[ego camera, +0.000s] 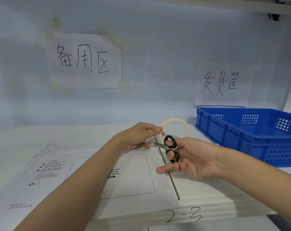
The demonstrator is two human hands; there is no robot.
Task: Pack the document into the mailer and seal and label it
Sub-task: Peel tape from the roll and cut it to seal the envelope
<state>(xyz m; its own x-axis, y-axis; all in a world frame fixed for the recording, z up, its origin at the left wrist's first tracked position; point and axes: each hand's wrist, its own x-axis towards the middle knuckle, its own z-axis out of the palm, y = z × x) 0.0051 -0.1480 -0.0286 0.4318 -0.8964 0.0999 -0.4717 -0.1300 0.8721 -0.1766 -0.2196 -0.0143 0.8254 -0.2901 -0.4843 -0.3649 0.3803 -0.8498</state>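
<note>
A white mailer [133, 174] with a printed label box lies flat on the table, its right end near the table seam. My left hand [138, 135] grips the pale tape roll [176, 126] above the mailer's far right corner; a strip of clear tape seems to run from it to the mailer. My right hand [189, 157] holds small black-handled scissors [169, 149], thumb and a finger through the loops. The blades point left and sit at the tape beside my left fingers. The document is not visible.
A blue perforated plastic crate [251, 135] stands at the right, close to my right forearm. Two handwritten paper signs [84, 60] hang on the back wall. "2-3" [183, 215] is written on the table's front edge. A seam [172, 179] divides the tabletop.
</note>
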